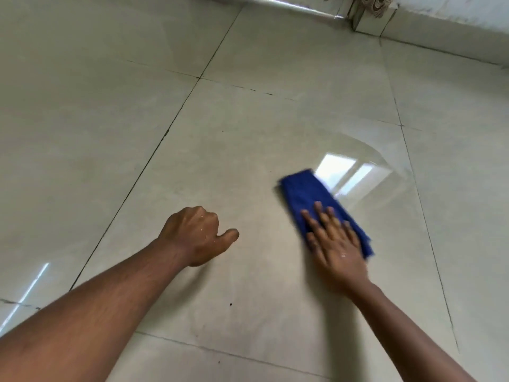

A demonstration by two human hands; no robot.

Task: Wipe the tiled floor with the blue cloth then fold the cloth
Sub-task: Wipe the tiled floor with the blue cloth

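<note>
A blue cloth (pixel 305 194), folded into a long strip, lies flat on the pale tiled floor (pixel 225 161) right of centre. My right hand (pixel 334 241) presses on the near end of the cloth, palm down and fingers spread; it looks blurred. The far end of the cloth sticks out beyond my fingers. My left hand (pixel 197 235) rests on the floor to the left of the cloth as a loose fist, thumb out, holding nothing. A wet, shiny arc (pixel 385 172) on the tile curves around the far right of the cloth.
Dark grout lines cross the floor. A white wall base (pixel 440 26) runs along the top right, with a patterned fabric edge (pixel 371 4) hanging at the top. A metal rail (pixel 275 2) lies along the top edge.
</note>
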